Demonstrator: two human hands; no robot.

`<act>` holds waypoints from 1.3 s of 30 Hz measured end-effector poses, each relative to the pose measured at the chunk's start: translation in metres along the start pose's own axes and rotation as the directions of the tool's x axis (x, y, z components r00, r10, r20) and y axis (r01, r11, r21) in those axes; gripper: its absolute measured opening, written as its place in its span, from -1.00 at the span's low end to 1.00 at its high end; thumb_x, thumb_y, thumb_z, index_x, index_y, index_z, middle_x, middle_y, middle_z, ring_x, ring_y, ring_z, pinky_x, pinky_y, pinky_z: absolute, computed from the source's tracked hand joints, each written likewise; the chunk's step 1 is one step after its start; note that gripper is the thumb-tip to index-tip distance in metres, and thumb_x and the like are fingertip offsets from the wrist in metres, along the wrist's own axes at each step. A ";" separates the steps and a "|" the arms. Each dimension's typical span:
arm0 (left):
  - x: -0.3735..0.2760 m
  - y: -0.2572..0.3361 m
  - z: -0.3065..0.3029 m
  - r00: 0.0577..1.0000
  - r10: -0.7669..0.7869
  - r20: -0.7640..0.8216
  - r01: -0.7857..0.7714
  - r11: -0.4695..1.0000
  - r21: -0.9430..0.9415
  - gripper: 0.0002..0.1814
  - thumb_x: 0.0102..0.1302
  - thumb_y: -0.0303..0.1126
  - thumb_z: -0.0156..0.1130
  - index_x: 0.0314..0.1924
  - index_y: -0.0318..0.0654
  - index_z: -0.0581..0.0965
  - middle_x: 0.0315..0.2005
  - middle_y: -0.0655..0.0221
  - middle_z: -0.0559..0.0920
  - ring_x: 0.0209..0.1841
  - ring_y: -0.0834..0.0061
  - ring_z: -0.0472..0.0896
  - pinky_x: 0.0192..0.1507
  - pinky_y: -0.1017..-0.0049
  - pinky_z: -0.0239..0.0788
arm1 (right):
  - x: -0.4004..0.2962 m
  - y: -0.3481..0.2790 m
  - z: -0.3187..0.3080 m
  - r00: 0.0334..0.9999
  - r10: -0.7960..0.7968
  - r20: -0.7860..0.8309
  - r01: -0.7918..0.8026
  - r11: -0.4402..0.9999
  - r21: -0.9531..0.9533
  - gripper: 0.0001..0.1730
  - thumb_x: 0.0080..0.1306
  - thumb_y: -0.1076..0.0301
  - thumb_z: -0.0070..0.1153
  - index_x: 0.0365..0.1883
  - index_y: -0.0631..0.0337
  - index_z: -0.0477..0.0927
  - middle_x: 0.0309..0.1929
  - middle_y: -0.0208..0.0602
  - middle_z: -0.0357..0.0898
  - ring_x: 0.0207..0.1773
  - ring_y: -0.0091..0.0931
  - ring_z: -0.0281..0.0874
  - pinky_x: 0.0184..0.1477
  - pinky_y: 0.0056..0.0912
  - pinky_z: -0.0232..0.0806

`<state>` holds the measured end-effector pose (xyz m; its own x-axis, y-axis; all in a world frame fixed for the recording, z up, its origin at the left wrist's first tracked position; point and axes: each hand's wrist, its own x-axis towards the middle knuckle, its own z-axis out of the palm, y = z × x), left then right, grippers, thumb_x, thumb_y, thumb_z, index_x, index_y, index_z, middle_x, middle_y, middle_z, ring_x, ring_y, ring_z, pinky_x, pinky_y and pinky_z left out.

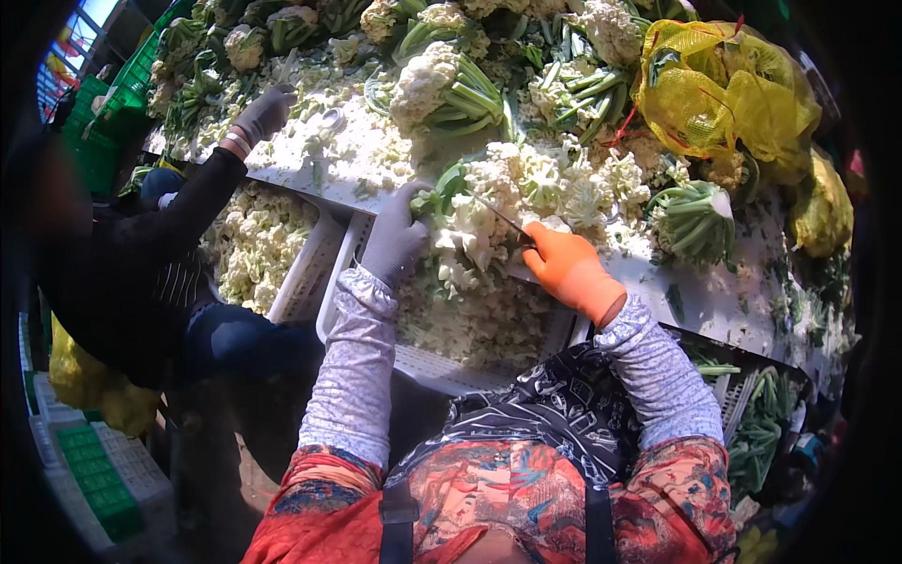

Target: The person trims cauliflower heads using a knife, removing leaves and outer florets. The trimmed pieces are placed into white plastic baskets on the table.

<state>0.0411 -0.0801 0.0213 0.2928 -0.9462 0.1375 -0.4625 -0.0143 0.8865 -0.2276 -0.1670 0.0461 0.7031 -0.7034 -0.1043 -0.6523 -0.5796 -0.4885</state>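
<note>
My left hand [398, 236], in a grey glove, grips the green leafy stem end of a cauliflower piece [468, 233] at the table's near edge. In an orange glove, my right hand [567, 268] is closed around a small knife [502, 216], whose thin blade points up and left against the florets. Below both hands, partly shaded, a white plastic crate [451, 379] holds many cut florets [479, 321]. Cut florets and crumbs lie on the white table [648, 285] beyond my hands, and a large cauliflower head with trimmed stalks [451, 95] rests farther back.
A co-worker's gloved hand [266, 113] is over the table at left, above another crate of florets [261, 247]. Yellow mesh bags [726, 92] stand at right, near a cauliflower with its cut stem outward [697, 218]. Green crates [106, 134] are far left; leaves fill a crate [761, 423] lower right.
</note>
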 end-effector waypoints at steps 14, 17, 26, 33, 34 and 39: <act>0.000 0.000 0.019 0.991 0.026 -0.130 -0.011 0.993 0.117 -0.60 0.15 -0.62 0.12 0.03 -0.24 0.51 -0.11 -0.03 0.60 -0.01 -0.04 0.56 0.09 0.21 0.40 | 0.028 -0.021 0.029 0.960 0.274 0.060 -0.247 0.926 -0.285 -0.78 0.40 0.24 0.00 -0.08 0.15 0.51 -0.22 0.03 0.72 -0.11 0.03 0.69 -0.08 0.13 0.49; 0.000 0.006 0.019 0.991 -0.069 -0.117 0.081 0.991 0.105 -0.61 0.15 -0.59 0.14 0.03 -0.24 0.51 -0.10 -0.05 0.61 -0.02 -0.06 0.58 0.07 0.19 0.41 | 0.041 -0.027 0.026 0.943 0.313 0.112 -0.268 0.915 -0.302 -0.74 0.41 0.26 -0.02 -0.01 0.13 0.55 -0.14 0.07 0.72 -0.01 -0.02 0.69 -0.02 0.06 0.50; 0.000 -0.006 0.007 0.973 -0.188 -0.130 0.199 0.977 0.073 -0.50 0.19 -0.45 0.19 0.17 -0.29 0.46 -0.10 -0.09 0.64 -0.05 -0.02 0.64 0.06 0.26 0.46 | 0.034 -0.001 -0.013 0.884 0.357 0.302 -0.441 0.851 0.285 -0.63 0.45 0.18 -0.10 0.07 0.24 0.47 -0.35 -0.03 0.66 -0.53 -0.18 0.64 -0.48 -0.13 0.49; -0.003 -0.045 0.003 0.900 -0.415 -0.133 0.294 0.805 -0.516 -0.53 0.18 -0.62 0.11 0.15 -0.41 0.47 -0.14 0.21 0.67 -0.15 0.50 0.62 -0.08 0.55 0.48 | -0.012 -0.034 0.011 0.901 0.405 0.154 -0.394 0.616 0.683 -0.71 0.51 0.13 -0.05 -0.11 0.20 0.41 -0.61 -0.36 0.45 -0.71 -0.54 0.43 -0.62 -0.34 0.36; -0.002 -0.037 0.005 0.890 -0.437 -0.131 0.310 0.791 -0.528 -0.52 0.18 -0.62 0.11 0.15 -0.40 0.47 -0.14 0.22 0.67 -0.15 0.50 0.61 -0.09 0.55 0.48 | -0.019 -0.026 0.034 0.922 0.378 0.086 -0.353 0.729 0.586 -0.71 0.51 0.14 -0.05 -0.10 0.21 0.42 -0.57 -0.24 0.52 -0.65 -0.40 0.51 -0.54 -0.23 0.40; -0.006 -0.035 0.002 0.903 -0.415 -0.113 0.303 0.800 -0.518 -0.53 0.18 -0.66 0.09 0.15 -0.40 0.46 -0.14 0.24 0.66 -0.16 0.52 0.61 -0.09 0.56 0.48 | -0.015 -0.022 0.076 0.957 0.286 -0.039 -0.268 0.933 0.241 -0.69 0.48 0.16 -0.05 -0.03 0.23 0.45 -0.35 0.15 0.66 -0.26 0.10 0.61 -0.17 0.14 0.42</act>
<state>0.0536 -0.0746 -0.0118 0.5513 -0.8114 -0.1941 0.1526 -0.1306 0.9796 -0.2020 -0.1128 -0.0070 0.4757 -0.8552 -0.2055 -0.7288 -0.2525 -0.6365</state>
